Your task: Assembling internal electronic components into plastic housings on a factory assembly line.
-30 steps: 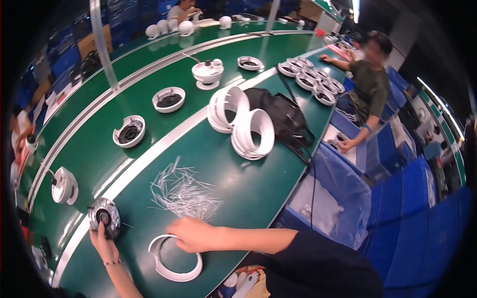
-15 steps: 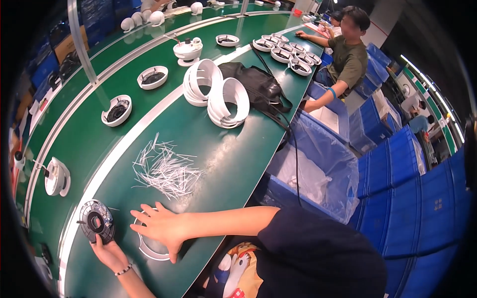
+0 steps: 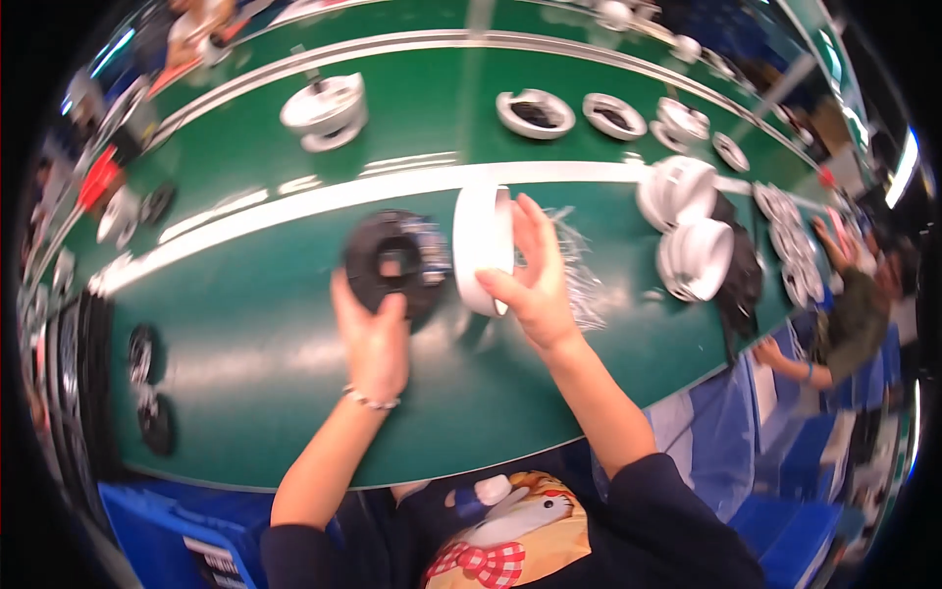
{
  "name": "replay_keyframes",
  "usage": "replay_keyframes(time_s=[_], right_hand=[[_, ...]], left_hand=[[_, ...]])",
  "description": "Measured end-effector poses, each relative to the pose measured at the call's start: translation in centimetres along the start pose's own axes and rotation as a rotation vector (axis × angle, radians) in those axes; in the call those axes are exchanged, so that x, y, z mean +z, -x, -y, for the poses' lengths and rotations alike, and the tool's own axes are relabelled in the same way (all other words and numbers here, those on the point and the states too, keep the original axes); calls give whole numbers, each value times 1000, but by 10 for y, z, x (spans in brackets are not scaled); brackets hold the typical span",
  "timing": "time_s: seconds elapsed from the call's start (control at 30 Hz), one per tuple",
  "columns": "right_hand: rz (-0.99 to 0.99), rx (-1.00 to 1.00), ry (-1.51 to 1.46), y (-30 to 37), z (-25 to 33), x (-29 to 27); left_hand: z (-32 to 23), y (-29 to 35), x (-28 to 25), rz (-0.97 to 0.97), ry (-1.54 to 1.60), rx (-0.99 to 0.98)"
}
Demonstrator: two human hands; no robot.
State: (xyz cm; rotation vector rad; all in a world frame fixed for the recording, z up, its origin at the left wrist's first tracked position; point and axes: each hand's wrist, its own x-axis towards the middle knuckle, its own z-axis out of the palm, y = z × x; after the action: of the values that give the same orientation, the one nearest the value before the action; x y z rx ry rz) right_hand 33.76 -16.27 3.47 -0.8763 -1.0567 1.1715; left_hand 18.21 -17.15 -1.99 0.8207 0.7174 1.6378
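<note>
White ring [image 3: 483,250] is standing nearly edge-on above the tabletop, its wall running up and down in view and its open side turning rightward. Pinching it is the right hand [image 3: 540,290], the nearer of the two: the thumb is pressing on the lower wall while the other fingers are reaching up the right side, their exact contact blurring out. Just to the ring's left, the left hand [image 3: 371,339] is gripping a black disc [image 3: 365,260], thumb on its lower face, most fingers hiding behind it. Disc and ring are facing different ways, roughly crosswise; blur is concealing whether their edges are touching. Smooth, pale and plastic-looking, the ring is contrasting with the dark, matte disc, which is showing a round central opening and a bluish circuit board [image 3: 429,250] along its right side. Beads are circling the left wrist.

Beneath, the glossy green tabletop [image 3: 471,422] is reflecting light. Thin white strips [image 3: 581,280] are lying loosely heaped past the right hand. Farther right, stacked white bands [image 3: 695,260] are leaning near a limp black bag [image 3: 743,280]. Beyond, shallow white shells [image 3: 535,113] with dark insides are resting in a row, and a co-worker [image 3: 852,339] is reaching toward the table's right end.
</note>
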Motion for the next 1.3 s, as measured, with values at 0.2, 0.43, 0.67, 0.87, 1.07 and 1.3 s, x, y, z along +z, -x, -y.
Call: replay_keyframes(time_s=[0.2, 0.43, 0.67, 0.87, 1.07, 1.3], right_hand=[[196, -119, 150, 12, -36, 30], [457, -250, 511, 15, -34, 19], [381, -291, 538, 24, -32, 27], [359, -335, 728, 32, -34, 32], [362, -379, 906, 31, -34, 34], [303, -354, 867, 20, -36, 49]], left_hand=[[-24, 9, -10, 205, 214, -485], [-28, -10, -31, 388, 599, -736], [-28, -10, -24, 211, 486, -715], [-25, -8, -22, 180, 488, -736], [-26, -8, -22, 295, 532, -714], [-32, -10, -19, 279, 375, -519]])
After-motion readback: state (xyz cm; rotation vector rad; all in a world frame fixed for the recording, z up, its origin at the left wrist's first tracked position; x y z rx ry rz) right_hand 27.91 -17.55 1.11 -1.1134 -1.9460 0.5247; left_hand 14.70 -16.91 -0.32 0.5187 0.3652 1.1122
